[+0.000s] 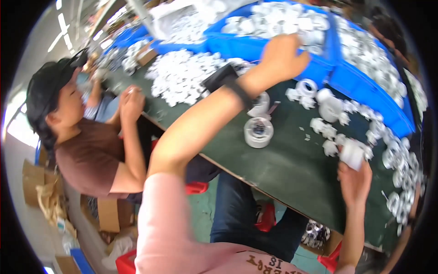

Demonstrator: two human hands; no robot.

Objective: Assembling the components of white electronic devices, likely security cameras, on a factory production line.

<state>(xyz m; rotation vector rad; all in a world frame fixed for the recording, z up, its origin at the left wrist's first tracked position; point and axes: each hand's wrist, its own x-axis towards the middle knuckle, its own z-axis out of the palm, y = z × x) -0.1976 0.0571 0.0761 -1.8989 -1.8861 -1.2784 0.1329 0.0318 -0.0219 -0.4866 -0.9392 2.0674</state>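
My left hand (280, 59) reaches across the bench over the front wall of a blue bin (237, 45) heaped with white plastic parts (273, 18). Its fingers are smeared by motion, so whether they hold anything does not show. A dark band with a black device sits on the left wrist. On the right, my right hand (355, 180) is closed around a white cylindrical plastic part (352, 154), just above the green bench. Small white fittings (329, 132) lie close to that hand. Between my arms stands a round white container (258, 133) with small dark items inside.
A second blue bin (372, 100) of white parts adjoins the first. White pieces (175, 75) are piled at the far left of the bench, and ring-shaped parts (401, 169) line its right side. A co-worker (86, 137) sits at left, hands raised. Cardboard boxes (109, 214) stand below.
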